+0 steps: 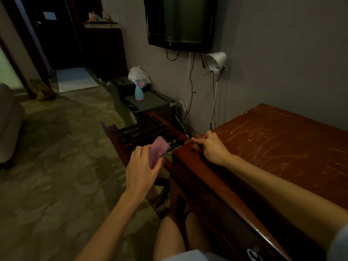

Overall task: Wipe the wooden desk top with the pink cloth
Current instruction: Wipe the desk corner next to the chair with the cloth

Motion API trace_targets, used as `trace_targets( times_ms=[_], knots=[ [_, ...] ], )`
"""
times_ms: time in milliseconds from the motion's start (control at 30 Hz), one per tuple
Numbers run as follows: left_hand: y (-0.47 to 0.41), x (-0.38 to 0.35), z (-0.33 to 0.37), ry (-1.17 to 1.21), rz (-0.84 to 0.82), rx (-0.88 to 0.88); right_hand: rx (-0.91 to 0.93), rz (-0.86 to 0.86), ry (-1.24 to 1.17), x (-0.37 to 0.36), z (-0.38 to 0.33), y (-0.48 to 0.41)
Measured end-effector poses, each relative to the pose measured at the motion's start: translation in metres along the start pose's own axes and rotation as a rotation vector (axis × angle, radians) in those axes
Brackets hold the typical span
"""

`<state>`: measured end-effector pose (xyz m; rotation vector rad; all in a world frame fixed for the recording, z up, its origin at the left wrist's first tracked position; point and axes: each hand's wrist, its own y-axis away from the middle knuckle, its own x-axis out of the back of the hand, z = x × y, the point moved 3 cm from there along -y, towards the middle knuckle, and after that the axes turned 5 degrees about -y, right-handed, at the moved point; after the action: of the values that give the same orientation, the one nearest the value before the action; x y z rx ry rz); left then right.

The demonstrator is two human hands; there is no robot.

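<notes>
Nearest the viewer, two bare forearms reached forward. The left hand (141,166) was closed around a pink ribbed cloth (157,152). The cloth was bunched and folded, held in the air just off the left edge of a scratched red-brown wooden desk surface (282,144) and not touching it.

The right hand (211,148) rested on the near-left corner of the surface, fingers drawn together as if pinching something dim and pinkish. The light was too poor to tell what it was, or whether it was part of the cloth.

The cloth looked light, soft and limp, likely to crumple and drag rather than slide. It would probably handle best gripped across its folded middle, then flattened under a spread palm. The surface looked hard, marked with pale streaks.

Farther off, a blue plastic spray bottle (139,92) stood on a dark box by the wall. Above and beyond it were a white cone-shaded lamp (215,61) and a black wall-mounted television (180,21).
</notes>
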<state>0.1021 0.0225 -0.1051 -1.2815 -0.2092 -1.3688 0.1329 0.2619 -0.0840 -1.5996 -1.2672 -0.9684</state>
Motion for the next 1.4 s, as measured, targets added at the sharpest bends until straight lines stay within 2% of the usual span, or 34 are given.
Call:
trace_targets(
  times_ms=[167,233,300,400,467,567,633,833,900,1033,1200,1333,1400],
  knots=[
    [0.002,-0.01,0.012,0.009,-0.026,-0.036,0.296,-0.091,-0.039,-0.008,-0.026,0.051],
    [0.002,-0.013,0.015,0.011,-0.032,-0.046,0.259,-0.076,-0.008,0.0,-0.007,0.051],
    [0.002,-0.013,0.014,0.012,-0.027,-0.035,0.145,-0.029,0.063,0.005,0.013,0.037],
    [0.003,-0.011,0.013,0.012,-0.026,-0.03,0.084,0.001,0.069,0.001,0.006,0.017],
    [0.003,-0.011,0.014,0.018,-0.033,-0.035,0.152,-0.041,0.075,-0.006,-0.014,0.021],
    [0.0,-0.011,0.018,0.032,-0.038,-0.04,0.354,-0.106,0.061,-0.011,-0.031,0.052],
    [-0.002,-0.01,0.018,0.022,-0.029,-0.044,0.384,-0.098,0.063,-0.006,-0.024,0.061],
    [-0.001,-0.009,0.015,0.003,-0.008,-0.033,0.075,-0.05,0.173,-0.002,0.008,0.014],
    [0.001,-0.008,0.016,-0.002,-0.015,-0.034,0.08,-0.115,0.127,-0.007,-0.005,0.015],
    [0.003,-0.007,0.016,0.005,-0.021,-0.025,0.26,-0.191,0.099,-0.011,-0.008,0.044],
    [0.0,-0.008,0.018,0.021,-0.011,-0.027,0.059,-0.097,0.211,-0.003,0.001,0.011],
    [-0.011,-0.002,0.03,0.027,0.056,-0.043,0.261,-0.138,0.222,-0.018,-0.026,0.042],
    [-0.02,0.001,0.039,0.019,0.078,-0.059,0.306,-0.118,0.189,-0.012,-0.018,0.052]
  ],
)
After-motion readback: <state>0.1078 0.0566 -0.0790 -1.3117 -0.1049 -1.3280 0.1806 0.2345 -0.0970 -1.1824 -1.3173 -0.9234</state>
